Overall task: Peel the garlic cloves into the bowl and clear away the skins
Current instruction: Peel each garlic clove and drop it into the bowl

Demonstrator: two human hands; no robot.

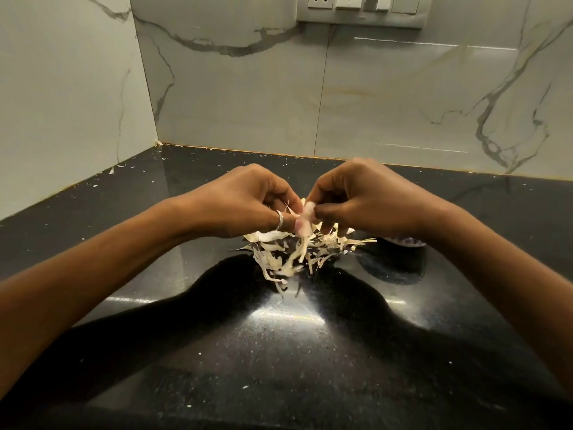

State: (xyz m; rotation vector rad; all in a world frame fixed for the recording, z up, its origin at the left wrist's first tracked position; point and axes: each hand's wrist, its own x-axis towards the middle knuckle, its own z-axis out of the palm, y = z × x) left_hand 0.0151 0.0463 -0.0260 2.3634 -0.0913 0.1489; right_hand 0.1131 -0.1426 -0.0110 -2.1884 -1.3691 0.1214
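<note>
Both hands meet above the middle of the black counter. My left hand [248, 203], with a ring on one finger, and my right hand [356, 200] pinch a pale pinkish garlic clove [305, 220] between their fingertips. A strip of skin hangs down from the clove. Directly below lies a loose pile of dry garlic skins [294, 252]. A small bowl [403, 242] shows only as a sliver of rim under my right wrist; its contents are hidden.
The black speckled counter [279, 352] meets marble walls at the back and left, forming a corner. Small skin flakes [111, 170] are scattered along the left wall edge. A socket and switch panel [359, 9] sits high on the back wall.
</note>
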